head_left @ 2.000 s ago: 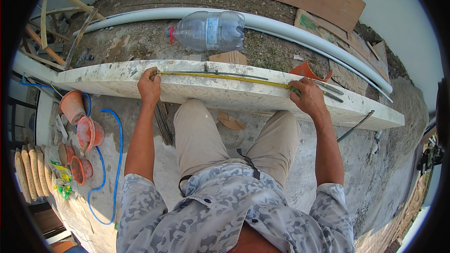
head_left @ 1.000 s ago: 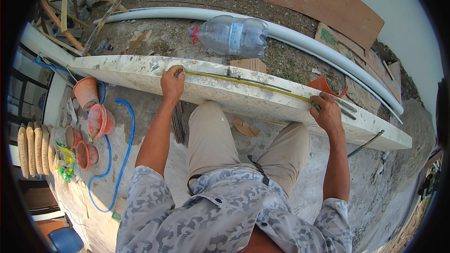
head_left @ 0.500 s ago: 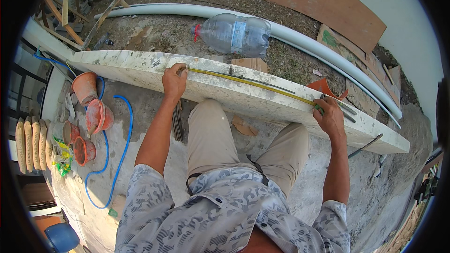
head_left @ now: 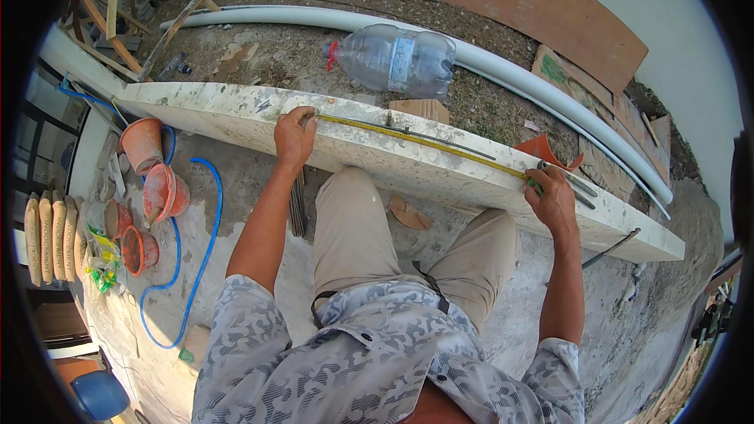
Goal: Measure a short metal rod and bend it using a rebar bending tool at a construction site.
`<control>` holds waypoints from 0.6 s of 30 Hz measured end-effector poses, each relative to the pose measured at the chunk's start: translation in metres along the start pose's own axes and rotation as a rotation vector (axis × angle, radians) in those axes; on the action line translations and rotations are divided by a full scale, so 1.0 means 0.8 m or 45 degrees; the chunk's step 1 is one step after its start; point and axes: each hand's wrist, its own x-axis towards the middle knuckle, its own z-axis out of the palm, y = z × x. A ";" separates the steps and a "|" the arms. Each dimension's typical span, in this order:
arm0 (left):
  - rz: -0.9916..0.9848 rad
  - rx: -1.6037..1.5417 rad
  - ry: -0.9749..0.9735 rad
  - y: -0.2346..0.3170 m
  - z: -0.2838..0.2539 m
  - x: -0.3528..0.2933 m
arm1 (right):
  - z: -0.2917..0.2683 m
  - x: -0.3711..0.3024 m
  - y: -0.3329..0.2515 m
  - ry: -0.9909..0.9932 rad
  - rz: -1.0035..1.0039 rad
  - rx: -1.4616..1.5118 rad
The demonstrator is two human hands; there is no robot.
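Observation:
A yellow tape measure blade (head_left: 432,143) lies stretched along the top of a low pale concrete wall (head_left: 228,122). At its left end my left hand (head_left: 293,141) is closed, thumb and fingers pinching the blade's tip against the wall's edge. My right hand (head_left: 554,198) wraps round the green tape measure case (head_left: 534,186) at the other end, partly hiding it. Beside the blade rests a thin dark metal rod (head_left: 459,142), roughly parallel to it. Short dark rods (head_left: 583,191) lie just past my right hand.
Beyond the wall are a large clear plastic bottle (head_left: 377,59), long white pipes (head_left: 518,67) and an orange curved piece (head_left: 542,149). Another rod (head_left: 613,247) juts from the wall's near side. Orange buckets (head_left: 166,192), a blue hose (head_left: 216,220) and several sacks (head_left: 59,235) stand left.
Both hands keep their places on the tape measure, with the blade still stretched between them. The view has shifted very slightly.

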 end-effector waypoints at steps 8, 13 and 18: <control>0.014 -0.034 0.022 -0.003 0.002 0.000 | -0.003 0.001 -0.003 0.002 -0.007 -0.011; 0.009 -0.038 0.023 -0.004 0.003 0.000 | -0.004 0.001 -0.004 -0.003 0.006 -0.005; -0.004 -0.019 0.016 -0.003 0.002 0.000 | -0.001 0.001 -0.001 -0.003 0.007 -0.009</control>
